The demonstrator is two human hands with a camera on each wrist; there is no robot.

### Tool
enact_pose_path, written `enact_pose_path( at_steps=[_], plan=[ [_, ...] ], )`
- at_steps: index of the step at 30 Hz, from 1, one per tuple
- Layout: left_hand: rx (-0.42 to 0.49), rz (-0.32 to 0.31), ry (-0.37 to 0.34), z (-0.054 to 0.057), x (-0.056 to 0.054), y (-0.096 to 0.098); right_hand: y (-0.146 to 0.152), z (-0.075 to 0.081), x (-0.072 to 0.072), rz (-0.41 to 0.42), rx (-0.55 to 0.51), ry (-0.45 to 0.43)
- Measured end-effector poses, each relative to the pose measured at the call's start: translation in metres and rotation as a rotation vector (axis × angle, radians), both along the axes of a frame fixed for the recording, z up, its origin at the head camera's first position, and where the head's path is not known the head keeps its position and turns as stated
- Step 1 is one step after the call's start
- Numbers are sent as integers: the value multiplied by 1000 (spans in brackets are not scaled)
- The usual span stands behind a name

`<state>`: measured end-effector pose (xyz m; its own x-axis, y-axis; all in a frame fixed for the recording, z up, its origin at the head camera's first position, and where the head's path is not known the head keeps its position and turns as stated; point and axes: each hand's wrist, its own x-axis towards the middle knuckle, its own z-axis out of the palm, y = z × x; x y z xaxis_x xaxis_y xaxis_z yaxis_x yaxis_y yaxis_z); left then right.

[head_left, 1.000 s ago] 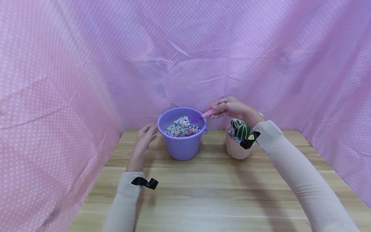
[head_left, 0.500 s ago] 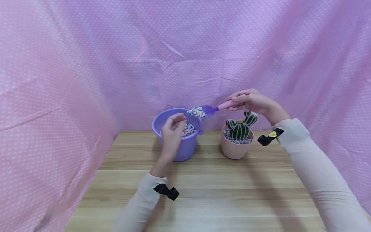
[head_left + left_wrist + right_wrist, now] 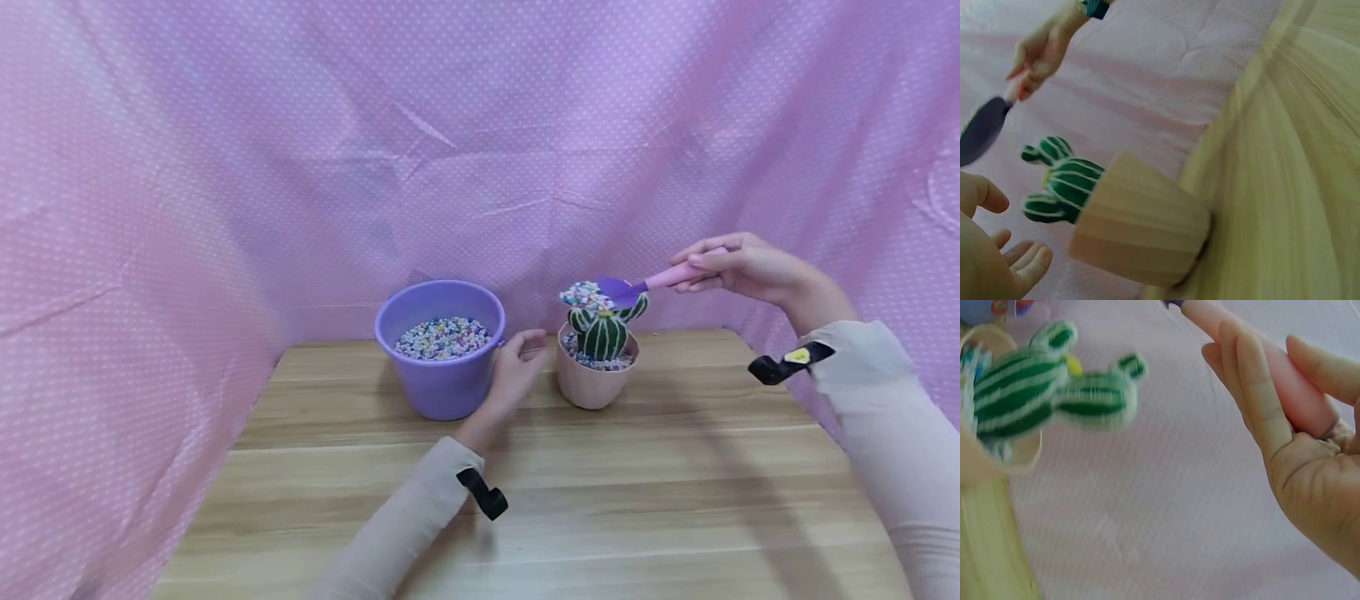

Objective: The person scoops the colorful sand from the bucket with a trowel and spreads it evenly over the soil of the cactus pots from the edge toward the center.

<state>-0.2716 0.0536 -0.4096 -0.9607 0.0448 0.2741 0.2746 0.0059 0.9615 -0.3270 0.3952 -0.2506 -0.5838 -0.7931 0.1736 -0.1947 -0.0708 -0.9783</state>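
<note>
My right hand (image 3: 750,268) grips the pink handle of a small trowel (image 3: 682,273) with a purple blade. Colourful pebbles (image 3: 585,295) are heaped on the blade, which hangs above a striped green cactus (image 3: 602,337). The cactus stands in a pale peach pot (image 3: 590,388) with small pebbles around its base. Between the pot and a purple bucket (image 3: 442,396) is my left hand (image 3: 517,367), fingers loosely bent and holding nothing. In the left wrist view its fingers (image 3: 1029,262) are near the cactus. More pebbles (image 3: 444,338) lie inside the bucket.
The pot and bucket stand towards the back of a wooden table (image 3: 600,508). Pink dotted cloth (image 3: 480,167) rises behind the table and along both sides.
The trowel with its pebbles has come out of the bucket and moved right, over the cactus. My left hand has swung from the bucket's left side, across its front, to its right.
</note>
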Motion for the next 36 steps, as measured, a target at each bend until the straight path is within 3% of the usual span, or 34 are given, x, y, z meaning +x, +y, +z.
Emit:
enact_pose_path(
  at_steps=[5, 9, 14, 22, 28, 36],
  plan=[
    [-31, 21, -152, -16, -9, 15, 30, -12, 7, 0, -4, -13],
    [-37, 17, -191, -22, -12, 29, 46, -23, 10, -3, -7, -41],
    [-28, 14, -153, -29, -15, 43, 59, -38, 11, 0, -6, -46],
    [-57, 83, -58, -40, -18, 57, 82, -58, 11, 31, 7, -98],
    [-43, 100, -53, -41, -22, 62, 96, -70, 8, 52, 25, -150],
    [-27, 44, -81, -40, -37, 55, 105, -83, 0, 52, 47, -172]
  ],
)
